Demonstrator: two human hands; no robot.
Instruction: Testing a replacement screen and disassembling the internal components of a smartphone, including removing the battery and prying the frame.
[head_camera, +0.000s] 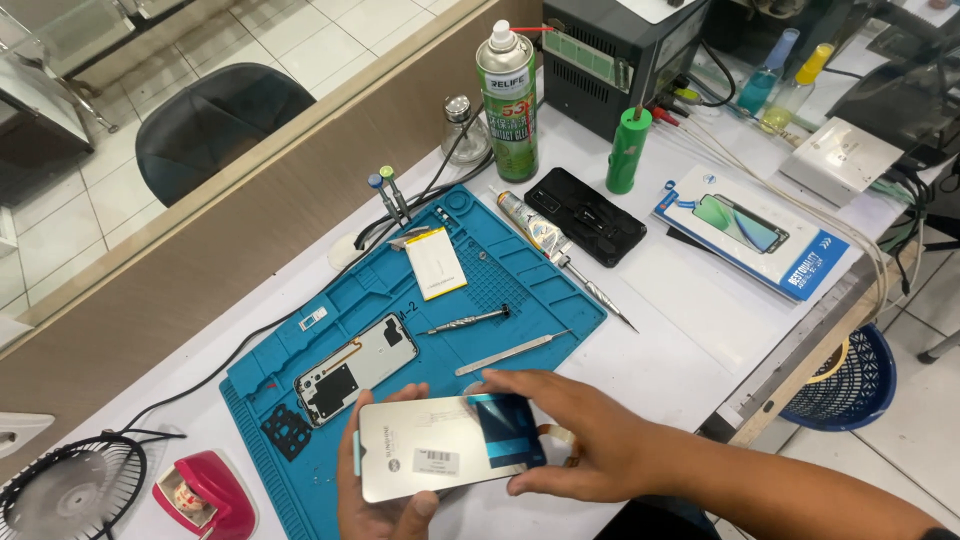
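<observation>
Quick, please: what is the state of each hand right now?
Left hand: closed on the lower edge of the phone screen.
Right hand: fingers grip the same screen at its right end.

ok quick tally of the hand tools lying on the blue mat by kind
screwdriver: 1
metal spudger: 1
upright precision drivers: 2
total: 4
Both hands, left hand and right hand, hold the phone screen over the blue mat.

The white table (690, 350) right of the blue mat (500, 275) is bare, so a hand could pass there. On the mat, a phone frame (355, 368), a screwdriver (467, 320) and tweezers (512, 354) lie in the way. A tall spray can (509, 100) stands behind.
</observation>
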